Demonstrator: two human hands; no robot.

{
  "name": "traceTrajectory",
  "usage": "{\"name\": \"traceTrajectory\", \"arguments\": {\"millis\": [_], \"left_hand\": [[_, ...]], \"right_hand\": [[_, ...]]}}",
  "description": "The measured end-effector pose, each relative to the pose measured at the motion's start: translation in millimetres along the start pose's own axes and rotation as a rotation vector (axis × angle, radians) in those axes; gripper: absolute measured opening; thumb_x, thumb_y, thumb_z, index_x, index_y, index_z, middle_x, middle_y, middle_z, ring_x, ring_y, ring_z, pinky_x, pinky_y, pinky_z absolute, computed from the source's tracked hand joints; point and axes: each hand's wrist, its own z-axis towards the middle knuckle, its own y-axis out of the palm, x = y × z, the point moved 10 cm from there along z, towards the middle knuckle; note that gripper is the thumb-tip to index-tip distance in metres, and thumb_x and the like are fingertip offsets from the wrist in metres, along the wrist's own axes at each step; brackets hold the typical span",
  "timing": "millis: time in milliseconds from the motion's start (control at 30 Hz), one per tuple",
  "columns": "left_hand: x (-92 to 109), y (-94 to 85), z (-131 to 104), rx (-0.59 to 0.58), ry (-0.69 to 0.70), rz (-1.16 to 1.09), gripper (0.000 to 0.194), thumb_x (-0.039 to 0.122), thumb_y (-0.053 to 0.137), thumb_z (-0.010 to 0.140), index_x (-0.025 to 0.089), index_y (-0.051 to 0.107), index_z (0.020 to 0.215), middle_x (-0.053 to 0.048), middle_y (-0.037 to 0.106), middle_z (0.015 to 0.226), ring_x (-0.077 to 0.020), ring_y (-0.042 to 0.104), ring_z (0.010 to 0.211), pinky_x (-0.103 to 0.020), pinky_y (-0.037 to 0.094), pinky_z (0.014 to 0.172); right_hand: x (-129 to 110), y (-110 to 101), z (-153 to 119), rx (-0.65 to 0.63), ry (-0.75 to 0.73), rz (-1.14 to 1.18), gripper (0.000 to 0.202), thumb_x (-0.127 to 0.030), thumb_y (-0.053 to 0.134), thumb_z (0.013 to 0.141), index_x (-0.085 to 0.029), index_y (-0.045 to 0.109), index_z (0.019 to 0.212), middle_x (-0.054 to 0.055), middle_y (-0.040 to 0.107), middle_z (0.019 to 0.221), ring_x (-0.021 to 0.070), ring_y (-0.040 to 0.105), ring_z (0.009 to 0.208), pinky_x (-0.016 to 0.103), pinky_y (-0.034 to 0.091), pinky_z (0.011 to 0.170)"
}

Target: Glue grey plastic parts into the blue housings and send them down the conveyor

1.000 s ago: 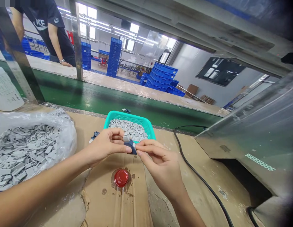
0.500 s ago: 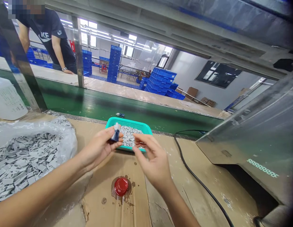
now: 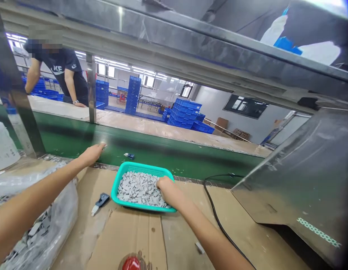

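My left hand (image 3: 93, 153) reaches over the green conveyor belt, fingers drawn together; a small pale bit at the fingertips is too blurred to name. Inside the turquoise basket (image 3: 114, 187), my right hand (image 3: 167, 188) has its curled fingers down at the small grey plastic pieces (image 3: 140, 189); what they pinch, if anything, is hidden. On the cardboard left of the basket lies a dark blue plastic part with a pale tip (image 3: 101, 202). A similar blue part (image 3: 130, 156) rests on the belt behind the basket.
A clear plastic bag (image 3: 65, 210) of grey pieces lies at left, below a white jug (image 3: 5, 148). A red round object (image 3: 131, 263) sits at the front. A black cable (image 3: 212, 202) and metal housing (image 3: 297, 168) are at right. Across the belt (image 3: 162, 150) leans another person (image 3: 60, 71).
My left hand has left the basket's front and stretched leftward over the belt, without the blue part it held. My right hand has lowered into the basket. The view has tilted upward.
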Motion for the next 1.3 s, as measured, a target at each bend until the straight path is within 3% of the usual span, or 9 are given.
{"name": "traceTrajectory", "arguments": {"millis": [133,233,400,533,700,767,833,933,1300], "left_hand": [[-12.0,15.1,18.6,-0.024,0.035,0.239,0.036,0.011,0.045,0.072,0.004,0.051,0.107,-0.028,0.051,0.11,-0.0452,0.03,0.114,-0.054,0.026,0.083],[3.9,44.9,21.3,-0.081,0.116,0.325,0.044,0.007,0.042,0.075,0.01,0.043,0.119,-0.023,0.03,0.133,-0.0419,0.006,0.125,-0.06,0.014,0.089],[34.6,96.9,19.1,-0.25,0.183,0.297,0.029,0.022,0.048,0.08,0.018,0.05,0.109,-0.008,0.047,0.12,-0.0229,0.044,0.109,-0.045,0.035,0.089],[45.9,81.8,9.6,-0.183,0.087,0.179,0.027,0.028,0.047,0.081,0.014,0.051,0.104,-0.007,0.053,0.106,-0.0185,0.053,0.091,-0.039,0.045,0.077],[79.9,55.8,-69.5,-0.17,-0.001,-0.134,0.021,0.019,0.043,0.079,0.014,0.045,0.1,-0.005,0.058,0.083,-0.0103,0.053,0.059,-0.024,0.042,0.053],[98.6,56.2,-122.4,-0.241,-0.012,-0.263,0.024,0.024,0.051,0.074,0.016,0.044,0.096,-0.001,0.057,0.076,-0.0082,0.049,0.053,-0.02,0.036,0.048],[111.4,72.3,-179.2,-0.454,-0.117,-0.514,0.033,0.035,0.057,0.07,0.02,0.045,0.097,0.001,0.055,0.075,-0.0073,0.044,0.051,-0.019,0.028,0.044],[125.4,70.7,-229.9,-0.498,-0.107,-0.555,0.021,0.037,0.058,0.068,0.017,0.052,0.073,0.002,0.053,0.069,-0.0091,0.042,0.059,-0.021,0.028,0.051],[116.2,74.9,-256.0,-0.588,-0.16,-0.65,0.016,0.031,0.055,0.072,0.017,0.05,0.069,0.004,0.054,0.06,-0.0078,0.045,0.053,-0.019,0.032,0.05]], "right_hand": [[0.5,6.0,-1.7,-0.086,0.029,-0.095,0.02,-0.025,0.05,0.083,-0.012,0.055,0.097,0.007,0.057,0.099,0.0166,0.056,0.087,0.034,0.047,0.074],[2.4,6.9,-2.0,-0.087,0.049,-0.092,0.017,-0.024,0.05,0.083,-0.011,0.056,0.093,0.006,0.058,0.097,0.0167,0.056,0.088,0.036,0.046,0.076],[10.3,-6.3,-1.0,0.032,0.079,0.072,0.01,-0.013,0.051,0.08,-0.01,0.059,0.074,0.006,0.061,0.086,0.0167,0.056,0.085,0.036,0.044,0.076],[18.0,-36.0,-14.7,0.211,0.123,0.353,0.017,-0.005,0.046,0.074,-0.011,0.059,0.063,0.009,0.062,0.072,0.0194,0.057,0.073,0.035,0.045,0.07],[-3.4,-53.9,-52.4,0.359,0.188,0.776,0.02,-0.024,0.042,0.08,-0.009,0.056,0.082,0.007,0.062,0.066,0.0146,0.059,0.057,0.027,0.05,0.054],[-25.3,-53.7,-68.8,0.387,0.19,0.893,0.021,-0.026,0.043,0.079,-0.01,0.055,0.085,0.006,0.062,0.065,0.0135,0.059,0.056,0.026,0.051,0.052],[-48.8,-51.6,-84.3,0.402,0.172,1.038,0.016,-0.025,0.049,0.075,-0.011,0.057,0.081,0.003,0.06,0.06,0.012,0.058,0.053,0.023,0.05,0.048],[-75.1,-52.6,-106.4,0.46,0.107,1.301,0.006,-0.019,0.057,0.069,-0.014,0.06,0.071,0.0,0.058,0.059,0.0094,0.054,0.049,0.02,0.047,0.046],[-98.0,-67.4,-139.6,0.645,0.015,1.037,0.008,-0.012,0.058,0.072,-0.018,0.062,0.074,0.001,0.061,0.067,0.0127,0.059,0.062,0.023,0.05,0.057]]}}
